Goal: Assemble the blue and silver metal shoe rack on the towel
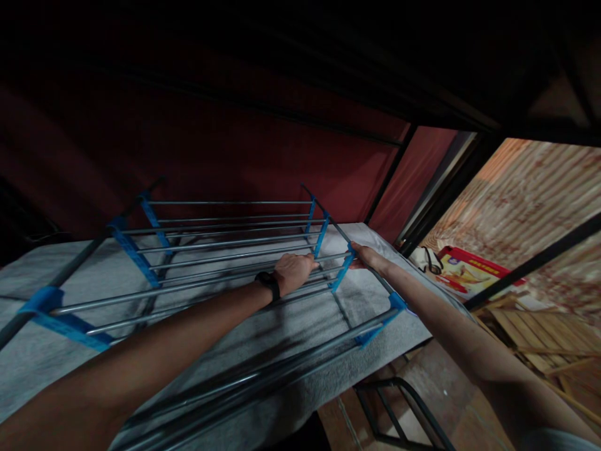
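Note:
A shoe rack of thin metal tubes (pixel 235 255) and blue plastic brackets lies across a grey cloth-covered surface. My left hand (pixel 295 272), with a dark watch on its wrist, is closed around one of the tubes near the rack's right end. At that end my right hand (pixel 369 258) grips a blue bracket (pixel 345 270) where it meets the side pole. Its fingers are partly hidden behind the pole and bracket. Another blue bracket (pixel 393 307) sits nearer me on the same pole. At the left end, further blue brackets (pixel 70 321) hold the tubes' other ends.
Loose dark tubes (pixel 225 391) lie on the grey cloth (pixel 323 369) closest to me. A dark red wall panel (pixel 263 150) stands behind. To the right are black frame posts, a red and yellow box (pixel 474 272) and wooden slats (pixel 539 332). A black metal frame (pixel 408 401) stands below.

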Demonstrator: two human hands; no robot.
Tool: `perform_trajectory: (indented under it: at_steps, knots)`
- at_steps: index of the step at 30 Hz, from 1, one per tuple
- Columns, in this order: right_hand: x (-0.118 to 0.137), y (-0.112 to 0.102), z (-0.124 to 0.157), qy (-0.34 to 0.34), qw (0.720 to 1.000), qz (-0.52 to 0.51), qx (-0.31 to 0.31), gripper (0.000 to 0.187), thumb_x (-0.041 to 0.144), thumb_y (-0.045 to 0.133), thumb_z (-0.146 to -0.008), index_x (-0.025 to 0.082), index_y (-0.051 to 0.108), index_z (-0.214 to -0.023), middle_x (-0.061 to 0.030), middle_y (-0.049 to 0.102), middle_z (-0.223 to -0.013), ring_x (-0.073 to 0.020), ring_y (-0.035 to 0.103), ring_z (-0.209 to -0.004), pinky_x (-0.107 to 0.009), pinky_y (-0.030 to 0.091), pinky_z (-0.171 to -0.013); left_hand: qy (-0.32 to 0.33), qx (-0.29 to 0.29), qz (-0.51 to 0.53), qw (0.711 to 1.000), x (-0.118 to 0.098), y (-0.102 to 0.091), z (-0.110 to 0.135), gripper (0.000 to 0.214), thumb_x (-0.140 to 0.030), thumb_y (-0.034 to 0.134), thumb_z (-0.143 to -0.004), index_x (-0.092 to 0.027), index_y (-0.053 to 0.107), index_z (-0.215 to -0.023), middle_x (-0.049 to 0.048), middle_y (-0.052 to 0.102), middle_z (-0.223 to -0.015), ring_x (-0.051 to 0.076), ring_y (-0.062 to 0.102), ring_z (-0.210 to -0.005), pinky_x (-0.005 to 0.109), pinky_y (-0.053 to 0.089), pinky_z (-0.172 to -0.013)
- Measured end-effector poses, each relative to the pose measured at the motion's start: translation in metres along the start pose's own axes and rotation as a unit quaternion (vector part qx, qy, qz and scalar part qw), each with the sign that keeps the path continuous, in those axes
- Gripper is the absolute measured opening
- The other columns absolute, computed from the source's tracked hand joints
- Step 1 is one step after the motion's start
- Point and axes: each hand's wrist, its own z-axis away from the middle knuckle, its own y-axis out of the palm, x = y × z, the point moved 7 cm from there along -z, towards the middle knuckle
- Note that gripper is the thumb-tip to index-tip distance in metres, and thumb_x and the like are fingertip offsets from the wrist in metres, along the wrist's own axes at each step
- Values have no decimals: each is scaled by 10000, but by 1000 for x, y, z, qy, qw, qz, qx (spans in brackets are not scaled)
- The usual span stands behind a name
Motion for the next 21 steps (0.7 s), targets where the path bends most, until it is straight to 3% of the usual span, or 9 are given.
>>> perform_trajectory:
  at_steps: [6,11,16,19,21]
  knots:
    - [0,1,0,4,1000,15,-2,381,427,392,-1011,110,602,-994,-89,686,-798,-140,633,-605,-246,584,-593,-6,3,1,1000,1,0,1,406,-395,316,-1016,-144,624,-1097,130,726,-857,275,708,-896,368,488,-791]
    - [6,1,6,-17,999,46,13,429,461,359,-1011,118,615,-1037,-126,703,-943,-152,649,-687,-249,581,-633,-9,-19,3,1000,-2,-5,4,411,-449,377,-993,-149,627,-1120,140,704,-1013,274,671,-964,369,468,-815]
    - [10,-9,14,-45,993,108,5,448,509,414,-984,146,617,-1150,-129,641,-1243,-167,636,-828,-226,554,-661,36,-62,-19,997,1,-38,22,476,-497,458,-956,-163,569,-1277,144,628,-1174,280,587,-1089,404,394,-954]
    - [18,-17,25,-79,984,160,19,484,529,413,-978,164,605,-1232,-116,613,-1308,-203,638,-930,-270,556,-755,30,-82,-31,996,25,-66,48,452,-432,496,-955,-169,544,-1320,139,601,-1225,284,558,-1123,427,371,-1006]
    - [28,-22,38,-111,977,182,27,464,504,466,-960,168,607,-1248,-109,621,-1302,-233,626,-1038,-316,542,-867,9,-109,-26,994,54,-86,72,455,-371,554,-935,-185,525,-1349,126,570,-1296,290,535,-1175,447,352,-1057]
